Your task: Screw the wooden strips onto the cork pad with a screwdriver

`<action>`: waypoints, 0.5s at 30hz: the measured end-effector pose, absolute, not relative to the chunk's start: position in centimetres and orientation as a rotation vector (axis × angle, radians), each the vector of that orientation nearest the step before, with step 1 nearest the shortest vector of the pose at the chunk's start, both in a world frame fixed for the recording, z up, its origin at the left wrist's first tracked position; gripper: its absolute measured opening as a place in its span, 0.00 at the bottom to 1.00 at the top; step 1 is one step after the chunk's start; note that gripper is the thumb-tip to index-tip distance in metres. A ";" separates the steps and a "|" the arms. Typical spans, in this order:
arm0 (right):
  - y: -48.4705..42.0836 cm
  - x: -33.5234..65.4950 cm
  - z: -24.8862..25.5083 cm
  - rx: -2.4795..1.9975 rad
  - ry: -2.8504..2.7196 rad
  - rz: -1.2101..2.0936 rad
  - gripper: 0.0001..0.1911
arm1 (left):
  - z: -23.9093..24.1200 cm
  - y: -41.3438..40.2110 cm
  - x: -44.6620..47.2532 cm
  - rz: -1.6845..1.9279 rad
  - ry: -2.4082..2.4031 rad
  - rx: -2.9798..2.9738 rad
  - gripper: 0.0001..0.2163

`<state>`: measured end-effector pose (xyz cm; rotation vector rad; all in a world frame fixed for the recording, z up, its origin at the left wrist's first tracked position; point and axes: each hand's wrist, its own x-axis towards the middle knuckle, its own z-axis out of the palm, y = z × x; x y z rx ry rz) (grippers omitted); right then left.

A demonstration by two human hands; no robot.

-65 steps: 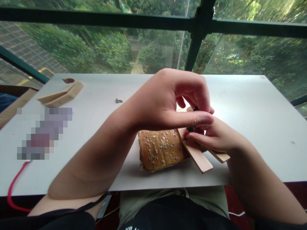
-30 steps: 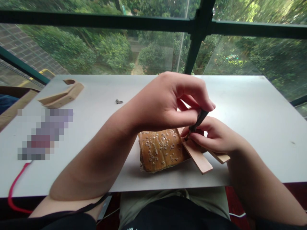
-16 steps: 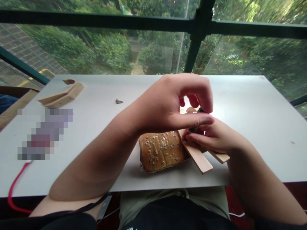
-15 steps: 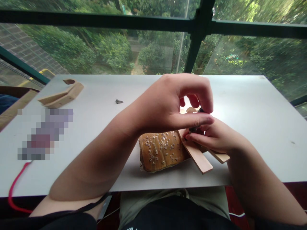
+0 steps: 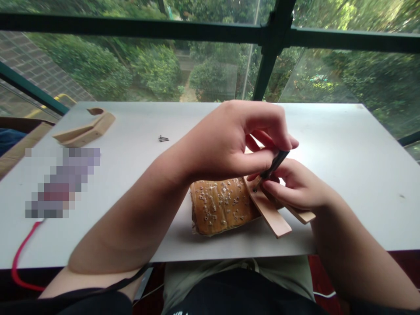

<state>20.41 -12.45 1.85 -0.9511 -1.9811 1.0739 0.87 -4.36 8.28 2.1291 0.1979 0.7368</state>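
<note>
My left hand (image 5: 243, 140) arches over the work, thumb and fingers closed on the dark handle of a slim screwdriver (image 5: 278, 162). The screwdriver tilts down left toward a small dark screw (image 5: 255, 190) in a flat wooden strip (image 5: 271, 214). My right hand (image 5: 295, 186) curls around the wooden piece, its thumb close to the screwdriver's lower end; some fingertips are hidden. A second wooden leg (image 5: 303, 215) sticks out below that hand. The wooden piece rests against a brown, film-wrapped block (image 5: 219, 205) with a pitted surface.
Several loose screws (image 5: 163, 138) lie on the white table (image 5: 131, 131). A similar wooden piece with a curved end (image 5: 85, 129) is at the far left. Nearer is a blurred-out object (image 5: 62, 186) with a red cable (image 5: 19, 249). A cardboard box (image 5: 29, 140) stands beyond the left edge.
My left fingers have shifted on the screwdriver, so more of its handle shows. My right thumb has drawn back from the screw, which is now visible. The block and wooden piece stay put.
</note>
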 end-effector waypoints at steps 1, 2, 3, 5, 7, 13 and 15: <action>-12.4 20.5 1.9 -0.937 -1.974 1.087 0.18 | 8.2 -4.3 0.9 0.725 0.202 2.119 0.07; -12.4 20.5 1.9 -0.929 -1.973 1.096 0.18 | 8.2 -4.2 0.9 0.709 0.208 2.111 0.07; -12.4 20.6 1.9 -0.925 -1.972 1.102 0.18 | 8.2 -4.1 0.9 0.693 0.215 2.107 0.07; -12.4 20.6 1.9 -0.920 -1.967 1.112 0.16 | 8.2 -4.0 0.8 0.664 0.219 2.105 0.07; -12.4 20.6 1.8 -0.921 -1.955 1.127 0.13 | 8.3 -3.9 0.8 0.657 0.217 2.103 0.06; -12.4 20.5 1.2 -0.984 -1.914 1.098 0.07 | 8.3 -4.3 0.9 0.721 0.219 2.113 0.04; -12.5 20.6 0.9 -1.004 -1.889 1.078 0.09 | 8.4 -4.3 0.9 0.766 0.213 2.168 0.02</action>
